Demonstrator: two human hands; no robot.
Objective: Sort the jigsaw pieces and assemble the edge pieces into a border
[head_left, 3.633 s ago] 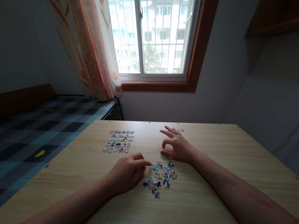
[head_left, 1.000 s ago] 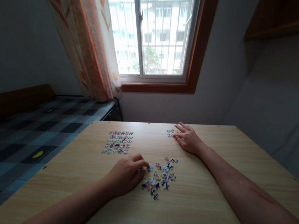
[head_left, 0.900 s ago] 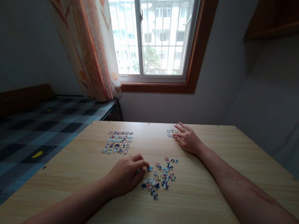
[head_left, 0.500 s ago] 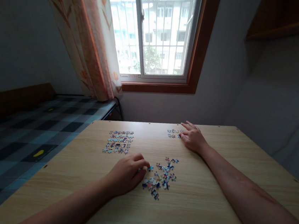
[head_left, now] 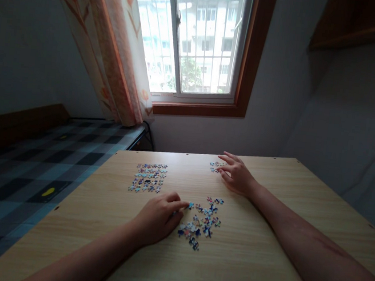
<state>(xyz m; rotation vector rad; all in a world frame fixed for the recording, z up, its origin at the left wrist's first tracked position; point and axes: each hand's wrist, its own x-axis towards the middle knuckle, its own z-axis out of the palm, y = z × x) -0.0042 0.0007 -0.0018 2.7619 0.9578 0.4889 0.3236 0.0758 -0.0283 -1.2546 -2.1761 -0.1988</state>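
A loose heap of small colourful puzzle pieces (head_left: 202, 220) lies in the middle of the wooden table (head_left: 261, 264). My left hand (head_left: 159, 216) rests just left of the heap, its index finger stretched out onto a blue piece (head_left: 191, 205) at the heap's edge, the other fingers curled. My right hand (head_left: 235, 174) lies farther back with fingers spread, its tips at a small group of pieces (head_left: 215, 166). A neat block of laid-out pieces (head_left: 148, 177) sits at the back left.
The table stands against a wall under a window (head_left: 198, 39) with a patterned curtain (head_left: 116, 48). A bed with a checked cover (head_left: 37, 165) runs along the table's left side. A wooden shelf (head_left: 361, 20) hangs at upper right.
My right hand has left the central heap and gone back to the small far group, shifting slightly there. My left index finger now reaches out onto the blue piece.
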